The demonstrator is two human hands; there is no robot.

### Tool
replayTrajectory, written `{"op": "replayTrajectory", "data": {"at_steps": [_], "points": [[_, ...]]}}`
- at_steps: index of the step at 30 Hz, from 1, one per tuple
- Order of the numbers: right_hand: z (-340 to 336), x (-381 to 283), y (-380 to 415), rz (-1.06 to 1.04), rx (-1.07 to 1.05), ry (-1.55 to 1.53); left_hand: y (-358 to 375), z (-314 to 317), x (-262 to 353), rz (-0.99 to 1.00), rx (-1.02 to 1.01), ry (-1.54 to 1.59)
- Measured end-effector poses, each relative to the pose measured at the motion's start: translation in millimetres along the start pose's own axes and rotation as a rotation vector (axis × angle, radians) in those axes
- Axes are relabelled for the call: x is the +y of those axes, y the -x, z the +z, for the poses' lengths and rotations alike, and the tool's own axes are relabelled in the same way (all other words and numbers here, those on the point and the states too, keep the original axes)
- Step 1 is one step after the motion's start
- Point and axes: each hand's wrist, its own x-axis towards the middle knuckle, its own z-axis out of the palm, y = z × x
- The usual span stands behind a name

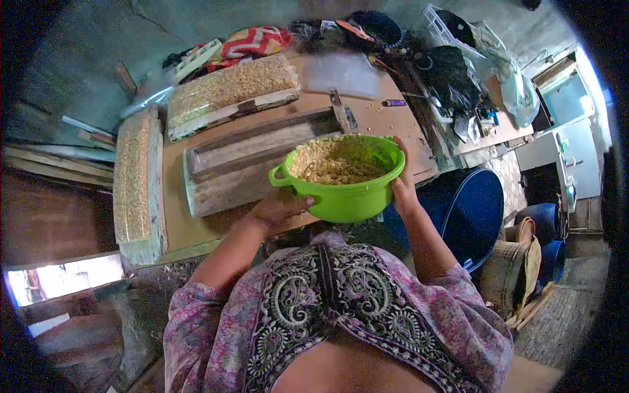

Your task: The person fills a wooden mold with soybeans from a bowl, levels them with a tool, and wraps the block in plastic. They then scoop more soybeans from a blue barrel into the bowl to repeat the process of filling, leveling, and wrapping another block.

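Note:
A bright green plastic bowl [347, 203] with side handles is held up in front of my chest, tilted slightly toward me. Inside it lies a crumbly, golden-brown grainy mixture [337, 171], some of it stuck to the inner wall. My left hand [283, 206] grips the bowl from below near its left handle. My right hand [404, 183] is closed round the right side of the rim. Just behind the bowl, a long wooden mold [246, 160] with raised sides lies on the table, its right part hidden by the bowl.
Two long trays, one at the back [232, 85] and one at the left [135, 183], hold grainy slabs under clear plastic. A clear plastic sheet [344, 75] and a purple lighter-like object [394, 103] lie on the brown table [409, 141]. A big blue barrel [472, 213] stands at the right.

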Motion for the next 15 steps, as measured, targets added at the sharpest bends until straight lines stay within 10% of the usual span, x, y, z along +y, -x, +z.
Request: {"op": "replayTrajectory", "data": {"at_steps": [15], "points": [[-8,-9,8,0.055,0.079,0.165,0,26,25,-0.091,0.064,-0.007]]}}
